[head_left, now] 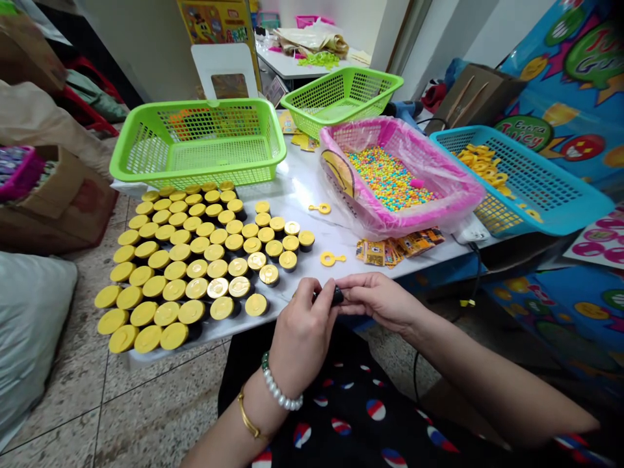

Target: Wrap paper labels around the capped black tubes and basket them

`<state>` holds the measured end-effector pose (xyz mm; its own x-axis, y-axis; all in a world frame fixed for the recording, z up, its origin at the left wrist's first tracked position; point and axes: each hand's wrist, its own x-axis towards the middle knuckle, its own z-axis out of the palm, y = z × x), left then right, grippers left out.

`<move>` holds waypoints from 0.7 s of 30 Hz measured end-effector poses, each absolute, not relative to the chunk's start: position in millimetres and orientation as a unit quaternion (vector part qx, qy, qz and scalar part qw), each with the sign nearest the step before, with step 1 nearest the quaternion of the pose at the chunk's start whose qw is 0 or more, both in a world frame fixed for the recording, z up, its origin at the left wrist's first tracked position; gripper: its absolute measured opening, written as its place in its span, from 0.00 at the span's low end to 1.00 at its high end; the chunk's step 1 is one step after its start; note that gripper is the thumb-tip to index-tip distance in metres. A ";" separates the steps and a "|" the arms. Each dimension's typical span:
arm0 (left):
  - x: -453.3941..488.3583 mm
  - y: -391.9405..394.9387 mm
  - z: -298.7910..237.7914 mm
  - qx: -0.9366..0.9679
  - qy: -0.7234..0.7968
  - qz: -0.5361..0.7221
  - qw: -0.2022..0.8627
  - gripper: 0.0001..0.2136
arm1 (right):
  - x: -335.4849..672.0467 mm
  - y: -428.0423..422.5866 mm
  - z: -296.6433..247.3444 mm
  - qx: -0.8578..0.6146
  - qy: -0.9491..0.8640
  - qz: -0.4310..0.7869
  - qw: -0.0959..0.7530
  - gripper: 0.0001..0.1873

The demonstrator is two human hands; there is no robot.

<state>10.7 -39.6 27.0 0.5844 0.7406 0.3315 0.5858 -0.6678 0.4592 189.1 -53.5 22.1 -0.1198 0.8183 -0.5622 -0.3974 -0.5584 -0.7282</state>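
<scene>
Piece [337, 296], small and black, is pinched narrowly between fingertips of left hand [302, 322] and right hand [380, 298], near the table's front edge — mostly hidden by fingers. Best steadied by one hand while turned by the other, and kept over the white table [287, 195]. Yellow-topped pots [180, 253] are lined up at left; green baskets [205, 175], pink basket [468, 188] and blue basket [575, 214] are set behind — speckled floor [63, 377] below.
</scene>
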 end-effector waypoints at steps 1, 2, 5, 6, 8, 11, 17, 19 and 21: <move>10.5 -39.6 27.1 0.879 0.375 0.254 0.148 0.17 | 188.7 -52.6 22.9 -0.510 -0.205 0.722 0.420 0.13; 10.2 -39.7 27.4 0.883 0.372 0.249 0.142 0.18 | 187.9 -51.8 23.9 -0.506 -0.208 0.724 0.420 0.12; 8.8 -39.9 29.2 0.900 0.357 0.223 0.114 0.21 | 185.0 -50.0 27.9 -0.488 -0.222 0.732 0.421 0.13; 8.0 -39.6 29.8 0.903 0.353 0.218 0.110 0.22 | 184.4 -49.6 29.1 -0.486 -0.224 0.733 0.420 0.13; 5.8 -38.2 30.2 0.901 0.350 0.223 0.128 0.23 | 184.2 -49.1 31.2 -0.490 -0.224 0.731 0.419 0.14; 2.5 -34.7 27.9 0.874 0.359 0.257 0.203 0.21 | 186.6 -48.4 33.7 -0.499 -0.230 0.727 0.412 0.15; 4.6 -31.6 17.3 0.812 0.369 0.338 0.301 0.17 | 193.1 -42.8 43.4 -0.535 -0.279 0.700 0.383 0.16; 8.1 -31.4 14.8 0.796 0.376 0.356 0.315 0.15 | 193.9 -41.2 49.6 -0.553 -0.311 0.677 0.372 0.15; 11.8 -30.7 13.8 0.780 0.382 0.371 0.329 0.15 | 193.2 -40.9 56.4 -0.579 -0.363 0.632 0.366 0.13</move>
<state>11.8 -30.7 13.8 0.4337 0.8396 0.3270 0.3513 -0.4917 0.7967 193.2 -40.9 56.4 -0.0621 0.8830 -0.4653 -0.0428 -0.4681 -0.8826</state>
